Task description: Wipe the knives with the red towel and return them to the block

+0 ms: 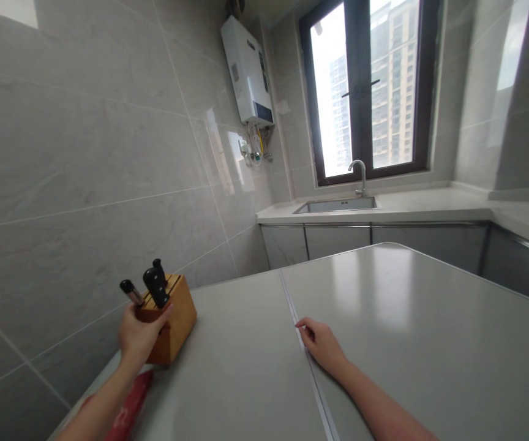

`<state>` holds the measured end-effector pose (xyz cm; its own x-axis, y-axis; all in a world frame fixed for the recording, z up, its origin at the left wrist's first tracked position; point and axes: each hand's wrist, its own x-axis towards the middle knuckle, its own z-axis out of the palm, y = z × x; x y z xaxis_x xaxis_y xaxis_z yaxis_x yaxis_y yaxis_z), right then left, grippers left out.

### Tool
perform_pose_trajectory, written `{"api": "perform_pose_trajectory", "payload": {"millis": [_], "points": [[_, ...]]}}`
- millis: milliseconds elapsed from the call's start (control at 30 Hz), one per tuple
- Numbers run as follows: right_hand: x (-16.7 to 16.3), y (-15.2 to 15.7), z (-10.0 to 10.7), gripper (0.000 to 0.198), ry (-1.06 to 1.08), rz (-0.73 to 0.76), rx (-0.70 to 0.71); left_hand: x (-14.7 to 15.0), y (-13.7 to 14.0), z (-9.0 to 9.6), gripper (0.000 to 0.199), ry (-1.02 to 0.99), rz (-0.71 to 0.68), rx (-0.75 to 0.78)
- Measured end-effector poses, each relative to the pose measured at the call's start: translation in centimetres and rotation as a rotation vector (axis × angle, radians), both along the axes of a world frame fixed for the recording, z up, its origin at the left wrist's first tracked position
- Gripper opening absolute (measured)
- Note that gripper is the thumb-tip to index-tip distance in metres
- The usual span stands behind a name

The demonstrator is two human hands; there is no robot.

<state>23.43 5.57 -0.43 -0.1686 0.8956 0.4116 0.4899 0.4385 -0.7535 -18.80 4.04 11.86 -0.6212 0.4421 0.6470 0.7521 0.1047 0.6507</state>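
Note:
A wooden knife block stands at the left of the white table, close to the tiled wall. Black-handled kitchen tools poke out of its top, among them a knife with a riveted handle. Around the near side of the block, my left hand is closed, thumb on the front face and the other fingers mostly hidden behind it. My right hand rests on the table at the white seam strip, its fingers loosely curled with nothing visible in them.
Partly under my left forearm lies a red item with pale markings. Beyond the table, a white counter holds a sink and a faucet below the window. A water heater hangs on the wall.

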Motion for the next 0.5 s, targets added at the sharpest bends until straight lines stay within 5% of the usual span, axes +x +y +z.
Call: {"api": "perform_pose_trajectory", "payload": {"millis": [267, 500], "points": [[-0.4, -0.6, 0.4, 0.018, -0.211, 0.044, -0.007, 12.7, 1.3, 2.9, 0.063, -0.216, -0.44, 0.218], [-2.1, -2.7, 0.7, 0.011, -0.403, 0.2, 0.084, 24.7, 1.8, 1.8, 0.054, -0.443, -0.779, 0.309]]}}
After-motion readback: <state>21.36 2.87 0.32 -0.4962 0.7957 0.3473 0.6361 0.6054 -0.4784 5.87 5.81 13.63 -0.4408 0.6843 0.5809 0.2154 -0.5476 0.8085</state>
